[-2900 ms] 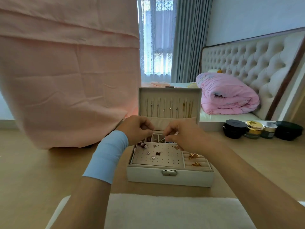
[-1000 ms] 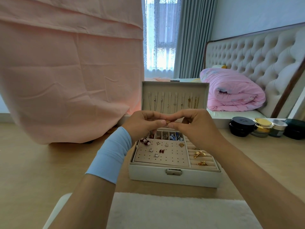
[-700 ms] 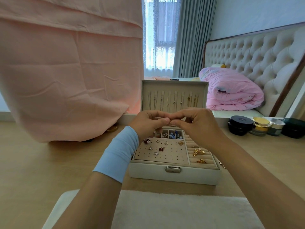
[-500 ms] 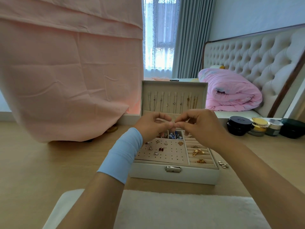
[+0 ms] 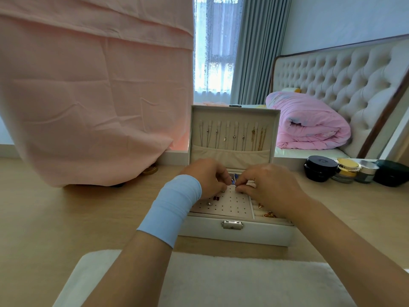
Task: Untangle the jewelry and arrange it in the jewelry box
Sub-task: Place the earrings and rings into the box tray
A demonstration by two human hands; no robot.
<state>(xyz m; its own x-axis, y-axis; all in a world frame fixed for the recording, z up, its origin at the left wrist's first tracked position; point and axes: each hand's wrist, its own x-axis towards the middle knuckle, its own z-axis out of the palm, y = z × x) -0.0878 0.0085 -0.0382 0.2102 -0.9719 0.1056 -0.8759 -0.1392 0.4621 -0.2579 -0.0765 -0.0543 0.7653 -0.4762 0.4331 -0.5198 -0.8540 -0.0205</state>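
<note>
Fingers (image 5: 240, 187) of both hands pinch something tiny over the open white jewelry box (image 5: 254, 234).

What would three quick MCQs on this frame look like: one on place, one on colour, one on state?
1. Where do the cosmetic jars stand?
A. right of the jewelry box
B. inside the box
C. on the bed

2. What colour is the wristband on the left forearm?
A. red
B. light blue
C. black

3. What state is the jewelry box lid in?
A. shut and latched
B. taken off and laid flat
C. open and upright

Answers:
1 A: the jars sit on the table right of the box.
2 B: the band is pale blue.
3 C: the lid stands up, necklaces hanging inside.
</note>
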